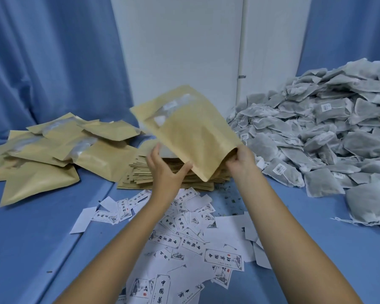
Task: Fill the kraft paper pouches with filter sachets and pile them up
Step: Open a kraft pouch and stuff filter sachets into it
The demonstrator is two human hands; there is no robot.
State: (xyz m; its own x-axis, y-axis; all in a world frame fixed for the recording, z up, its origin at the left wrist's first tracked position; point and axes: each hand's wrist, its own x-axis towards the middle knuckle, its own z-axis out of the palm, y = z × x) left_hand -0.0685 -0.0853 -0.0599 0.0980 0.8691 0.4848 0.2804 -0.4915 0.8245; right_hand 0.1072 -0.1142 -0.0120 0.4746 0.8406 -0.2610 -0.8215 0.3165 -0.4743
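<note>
- A loose pile of filled pouches (pixel 53 148) is seen at the left of the desk (pixel 31 238).
- A stack of flat pouches (pixel 140 172) lies just right of it, behind scattered printed labels (pixel 184 238).
- The lower edge of one kraft pouch (pixel 191 132) is grasped in the left grip (pixel 165 172), above that stack.
- The pouch is held tilted and blurred; pale patches show in its window, but its contents cannot be told.
- Its near corner is pinched in the right grip (pixel 241 161).
- The filling step is judged to be in hand.
- Next, the mouth would need to be spread and sachets taken from the grey sachet heap (pixel 327 128) at the right.
</note>
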